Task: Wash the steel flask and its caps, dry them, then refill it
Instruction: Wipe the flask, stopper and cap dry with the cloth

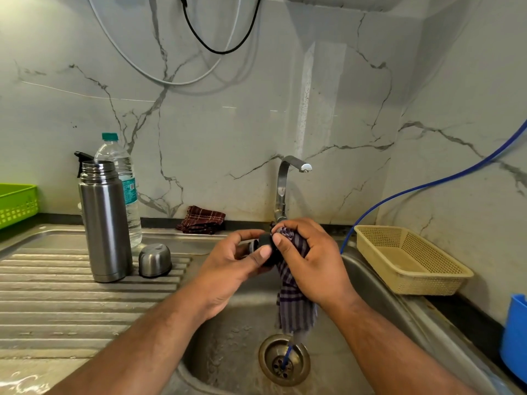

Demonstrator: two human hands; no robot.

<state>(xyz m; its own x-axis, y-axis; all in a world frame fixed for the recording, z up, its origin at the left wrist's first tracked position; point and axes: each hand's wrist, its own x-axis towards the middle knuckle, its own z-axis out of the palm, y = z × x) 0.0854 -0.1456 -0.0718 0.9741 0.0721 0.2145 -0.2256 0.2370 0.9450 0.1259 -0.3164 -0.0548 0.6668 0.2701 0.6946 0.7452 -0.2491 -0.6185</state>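
The steel flask (105,220) stands upright and uncapped on the ribbed draining board. Its domed steel outer cap (154,260) rests beside it, mouth down. Over the sink, my left hand (236,260) holds the small black inner cap (263,243) between thumb and fingers. My right hand (309,258) presses a purple checked cloth (293,283) against that cap; the cloth hangs down toward the drain. A clear plastic water bottle (122,178) with a green lid stands behind the flask.
The steel tap (285,183) rises behind my hands, no water running. A beige basket (407,259) sits right of the sink (228,352), a green basket (17,203) far left, a dark red cloth (201,219) by the wall. A blue hose (427,183) runs into the drain (283,359).
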